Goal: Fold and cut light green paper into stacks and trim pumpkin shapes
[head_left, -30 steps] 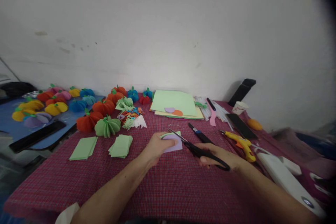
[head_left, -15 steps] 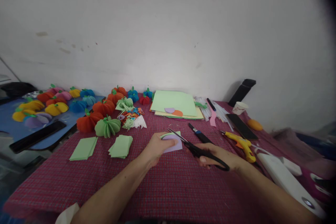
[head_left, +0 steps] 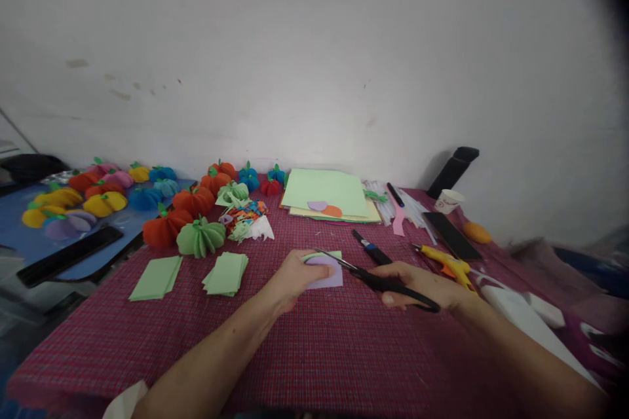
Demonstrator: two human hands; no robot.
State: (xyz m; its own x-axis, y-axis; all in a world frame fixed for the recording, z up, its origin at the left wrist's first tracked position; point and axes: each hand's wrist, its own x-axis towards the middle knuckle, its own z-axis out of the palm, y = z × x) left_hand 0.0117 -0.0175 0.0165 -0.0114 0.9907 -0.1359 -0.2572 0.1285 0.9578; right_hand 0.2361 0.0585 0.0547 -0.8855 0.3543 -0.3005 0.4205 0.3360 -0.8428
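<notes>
My left hand [head_left: 293,279] pinches a small stack of paper [head_left: 330,270], lilac on top with green behind it, just above the red checked tablecloth [head_left: 319,353]. Black-handled scissors [head_left: 378,279] sit in my right hand [head_left: 417,285], fingers through the loops. Their blades point left and reach the paper's upper right edge. Both forearms come in from the bottom of the view.
Two piles of folded green paper [head_left: 226,272] lie to the left, with paper pumpkins [head_left: 200,237] behind them and more on a blue table [head_left: 29,242]. Coloured sheets [head_left: 327,193], a craft knife [head_left: 371,250], a yellow glue gun [head_left: 449,264], a phone [head_left: 452,226] and a paper cup [head_left: 448,200] lie behind and to the right.
The scissors have swung flatter and their blades have come closer together at the paper's edge. My right hand has shifted slightly right. The left hand still holds the paper in the same place.
</notes>
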